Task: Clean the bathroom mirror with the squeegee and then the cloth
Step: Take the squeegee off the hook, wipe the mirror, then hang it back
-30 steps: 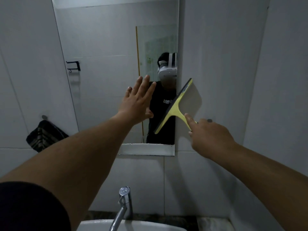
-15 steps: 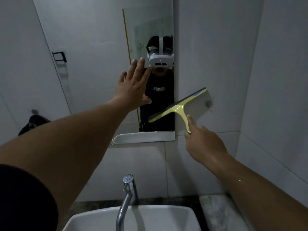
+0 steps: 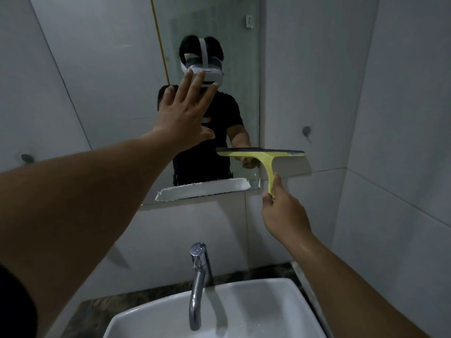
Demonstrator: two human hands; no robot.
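The wall mirror (image 3: 117, 76) fills the upper middle of the head view and reflects a person in a dark shirt. My left hand (image 3: 185, 115) is stretched out flat against the glass, fingers spread. My right hand (image 3: 283, 211) grips the handle of a yellow squeegee (image 3: 262, 154). Its dark blade lies level, straddling the mirror's lower right edge and the tiled wall. No cloth is in view.
A white basin (image 3: 268, 311) with a chrome tap (image 3: 199, 281) sits below, on a dark stone counter (image 3: 97, 311). White tiled walls close in on both sides, with a small wall hook (image 3: 306, 131) right of the mirror and another (image 3: 26, 158) at the left.
The squeegee has swung from steeply tilted to level and dropped toward the mirror's lower right corner. My view has tipped down, showing more of the basin; the left hand stays on the glass.
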